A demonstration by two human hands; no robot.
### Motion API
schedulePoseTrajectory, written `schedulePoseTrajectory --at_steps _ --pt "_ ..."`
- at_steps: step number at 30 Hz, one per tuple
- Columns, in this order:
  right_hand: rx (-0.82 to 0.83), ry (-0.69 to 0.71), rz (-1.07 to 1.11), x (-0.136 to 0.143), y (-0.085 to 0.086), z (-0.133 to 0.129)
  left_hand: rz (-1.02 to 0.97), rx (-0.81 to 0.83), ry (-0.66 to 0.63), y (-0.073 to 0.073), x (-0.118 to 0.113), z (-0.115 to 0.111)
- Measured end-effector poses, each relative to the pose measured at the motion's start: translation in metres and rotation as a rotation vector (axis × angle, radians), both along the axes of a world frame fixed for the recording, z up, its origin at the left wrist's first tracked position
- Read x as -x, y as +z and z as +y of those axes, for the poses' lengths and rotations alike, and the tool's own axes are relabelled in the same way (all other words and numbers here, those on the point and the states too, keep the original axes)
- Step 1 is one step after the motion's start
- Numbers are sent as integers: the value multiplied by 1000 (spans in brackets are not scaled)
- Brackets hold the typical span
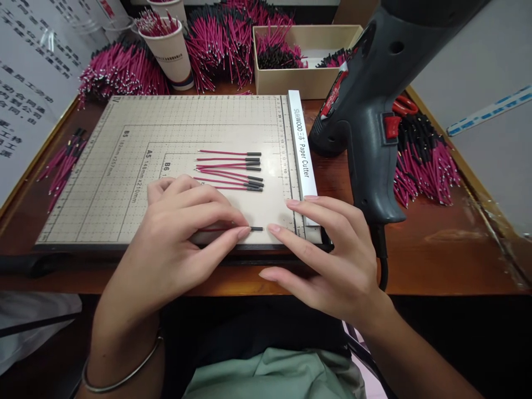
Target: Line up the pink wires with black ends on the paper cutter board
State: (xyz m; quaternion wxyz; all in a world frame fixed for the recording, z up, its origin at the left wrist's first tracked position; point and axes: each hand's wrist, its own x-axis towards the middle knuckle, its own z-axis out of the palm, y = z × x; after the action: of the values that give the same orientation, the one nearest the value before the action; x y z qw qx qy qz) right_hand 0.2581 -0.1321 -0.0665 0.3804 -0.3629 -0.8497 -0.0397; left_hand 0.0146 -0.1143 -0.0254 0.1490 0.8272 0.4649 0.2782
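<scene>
Left hand [183, 238] pinches wire [233, 229] flat at cutter board's [124, 166] near edge. Right hand [332, 260] released, fingertip by wire's black sleeve. Seems placing step; next calls for aligning it with row [233, 169] above. Heat gun [369, 111] idle beside board's right edge.

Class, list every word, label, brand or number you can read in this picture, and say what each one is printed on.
"Paper Cutter": white ruler bar of the cutting board; the brand word before it is too blurred to be sure of.
"B5", "A5", "B6": size outlines on the cutting board; the measurements beside them are too small.
White sheet, left: characters, too blurred to read.
Paper cup print and heat gun label: too small.
</scene>
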Motion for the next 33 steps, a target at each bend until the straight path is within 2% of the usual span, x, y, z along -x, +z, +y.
schedulePoseTrajectory --at_steps 25,33 --pt "31 28 -26 -2 -2 0 -37 -3 -15 2 -1 0" --pt "86 86 -76 -12 14 7 -46 31 -30 3 0 0"
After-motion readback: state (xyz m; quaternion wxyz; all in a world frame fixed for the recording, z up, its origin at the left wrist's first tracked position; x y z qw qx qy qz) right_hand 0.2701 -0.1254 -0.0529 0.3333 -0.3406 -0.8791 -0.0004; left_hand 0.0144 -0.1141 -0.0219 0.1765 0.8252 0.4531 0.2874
